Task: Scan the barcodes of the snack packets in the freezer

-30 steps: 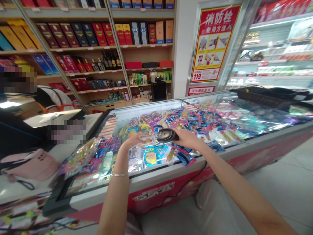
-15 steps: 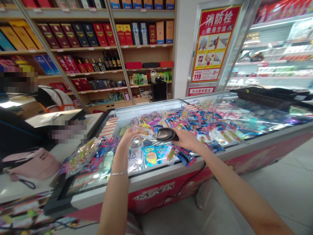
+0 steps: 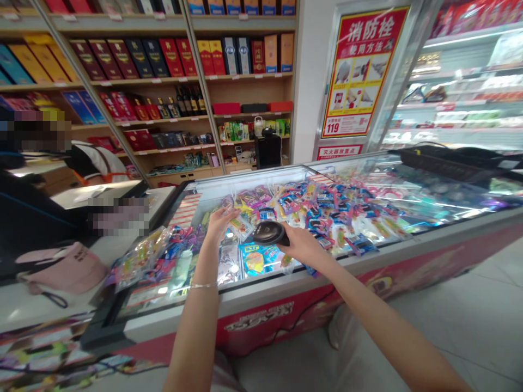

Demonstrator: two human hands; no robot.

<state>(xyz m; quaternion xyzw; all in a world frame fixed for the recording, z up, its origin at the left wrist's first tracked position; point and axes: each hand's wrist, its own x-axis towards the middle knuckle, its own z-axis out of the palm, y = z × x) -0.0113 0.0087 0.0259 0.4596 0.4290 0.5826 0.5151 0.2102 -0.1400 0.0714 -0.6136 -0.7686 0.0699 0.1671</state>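
My right hand [image 3: 300,243] is wrapped round the handle of a dark barcode scanner [image 3: 268,233], its head pointing left. In my left hand [image 3: 219,222] is a small clear snack packet [image 3: 242,227] with a printed label, pinched at its left end. The scanner head is close beside the packet; whether they touch I cannot tell. Both hands are over the glass top of a chest freezer [image 3: 171,318], where many small wrapped snacks [image 3: 327,204] lie in a heap. A blue and yellow packet [image 3: 254,261] lies flat below the scanner.
Clear bagged snacks [image 3: 143,258] lie at the freezer's left end. Beyond them a pink visor cap [image 3: 67,267] rests on a counter, with a person behind it. A dark tray [image 3: 441,163] sits on the freezer's right end. A black cable [image 3: 300,321] hangs down the front.
The scanner in my right hand has shifted slightly left and down and turned. The packet in my left hand has tilted, showing its label more. The view has moved slightly.
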